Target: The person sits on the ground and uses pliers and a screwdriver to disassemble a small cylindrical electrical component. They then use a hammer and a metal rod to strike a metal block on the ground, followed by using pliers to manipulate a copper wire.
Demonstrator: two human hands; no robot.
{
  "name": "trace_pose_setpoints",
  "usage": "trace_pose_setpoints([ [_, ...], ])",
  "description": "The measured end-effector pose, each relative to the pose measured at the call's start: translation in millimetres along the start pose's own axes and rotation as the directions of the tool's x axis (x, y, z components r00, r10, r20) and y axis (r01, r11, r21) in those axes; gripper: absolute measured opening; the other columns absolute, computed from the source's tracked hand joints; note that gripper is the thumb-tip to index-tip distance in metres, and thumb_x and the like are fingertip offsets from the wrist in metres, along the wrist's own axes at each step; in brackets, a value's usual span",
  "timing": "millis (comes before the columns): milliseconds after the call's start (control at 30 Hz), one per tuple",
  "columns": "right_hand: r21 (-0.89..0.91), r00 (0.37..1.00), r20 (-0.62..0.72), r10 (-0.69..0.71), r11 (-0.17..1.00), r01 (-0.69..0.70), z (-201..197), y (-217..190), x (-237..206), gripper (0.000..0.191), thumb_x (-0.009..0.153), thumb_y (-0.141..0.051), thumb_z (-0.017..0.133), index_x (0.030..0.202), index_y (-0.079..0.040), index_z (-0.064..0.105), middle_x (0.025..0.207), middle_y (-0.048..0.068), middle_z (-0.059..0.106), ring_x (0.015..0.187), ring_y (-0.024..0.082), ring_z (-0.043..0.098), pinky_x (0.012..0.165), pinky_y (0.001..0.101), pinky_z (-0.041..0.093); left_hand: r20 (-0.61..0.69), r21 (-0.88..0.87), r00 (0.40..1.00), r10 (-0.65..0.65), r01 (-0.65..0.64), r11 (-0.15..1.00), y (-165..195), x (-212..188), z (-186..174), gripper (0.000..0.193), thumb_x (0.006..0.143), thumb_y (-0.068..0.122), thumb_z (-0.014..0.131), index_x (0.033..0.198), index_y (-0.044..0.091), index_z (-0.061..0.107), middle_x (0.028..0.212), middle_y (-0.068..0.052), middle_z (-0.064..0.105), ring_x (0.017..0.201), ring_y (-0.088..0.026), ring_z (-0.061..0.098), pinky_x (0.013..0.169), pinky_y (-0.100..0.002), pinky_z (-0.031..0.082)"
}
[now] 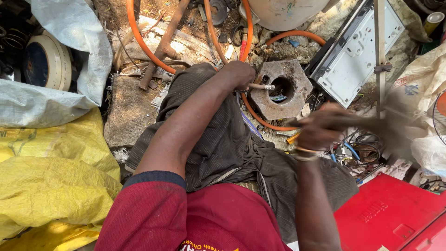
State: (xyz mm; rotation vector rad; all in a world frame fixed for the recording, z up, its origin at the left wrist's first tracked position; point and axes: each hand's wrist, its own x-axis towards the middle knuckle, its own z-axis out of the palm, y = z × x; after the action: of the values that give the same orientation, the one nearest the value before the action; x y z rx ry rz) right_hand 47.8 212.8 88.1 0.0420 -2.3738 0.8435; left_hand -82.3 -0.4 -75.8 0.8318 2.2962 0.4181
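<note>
Gripping a metal-tipped hose [260,86] with the left hand [239,74] over a hexagonal stone block [297,100].
Blurred right hand [318,130], grasp unclear; ringed by orange hose [139,42], wires [357,151], red case [390,214].

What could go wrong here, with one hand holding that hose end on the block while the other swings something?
The right hand is blurred mid-swing with a tool too smeared to identify. The left hand pins the hose end on the concrete block, so a stray blow might hit the fingers. The orange hose loops around the block and could snag.
</note>
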Motion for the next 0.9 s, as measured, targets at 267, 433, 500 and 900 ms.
trace_pose_setpoints([
  [267,-0.077,0.722,0.490,0.489,0.849,-0.523,-5,8,-67,0.019,0.091,-0.012,0.078,0.089,-0.006,0.061,0.074,0.001,0.060,0.067,0.012,0.055,0.059,0.0314,0.046,0.092,-0.099,0.995,-0.040,0.049,0.994,2,-1,3,0.015,0.087,0.023,0.077,0.098,0.013,0.081,0.091,-0.010,0.077,0.084,-0.026,0.074,0.076,-0.046,0.061],
  [433,0.400,0.988,-0.085,0.127,0.913,-0.083,-75,-47,52,0.016,0.111,0.001,0.069,0.103,-0.003,0.055,0.084,0.007,0.064,0.061,0.015,0.062,0.050,0.0262,0.053,0.088,-0.057,0.994,-0.059,0.065,0.996,2,0,-3,0.017,0.083,0.014,0.077,0.099,0.012,0.080,0.090,-0.011,0.075,0.079,-0.028,0.073,0.072,-0.045,0.060],
  [500,0.234,0.945,-0.322,0.067,0.972,0.011,-94,-55,94,0.011,0.110,-0.003,0.062,0.100,-0.001,0.057,0.078,0.006,0.062,0.057,0.016,0.061,0.046,0.0273,0.055,0.113,-0.051,0.992,-0.050,0.056,0.997,3,0,-6,0.018,0.082,0.012,0.077,0.099,0.011,0.080,0.090,-0.011,0.075,0.077,-0.027,0.073,0.070,-0.044,0.061],
  [900,-0.127,0.453,0.459,0.764,0.561,-0.818,11,43,-85,0.016,0.091,-0.010,0.072,0.089,-0.007,0.057,0.063,0.003,0.057,0.047,0.012,0.052,0.040,0.0282,0.044,-0.115,-0.021,0.992,0.052,-0.055,0.998,1,0,5,0.019,0.080,0.018,0.076,0.098,0.011,0.079,0.097,-0.012,0.075,0.089,-0.033,0.071,0.076,-0.049,0.058],
])
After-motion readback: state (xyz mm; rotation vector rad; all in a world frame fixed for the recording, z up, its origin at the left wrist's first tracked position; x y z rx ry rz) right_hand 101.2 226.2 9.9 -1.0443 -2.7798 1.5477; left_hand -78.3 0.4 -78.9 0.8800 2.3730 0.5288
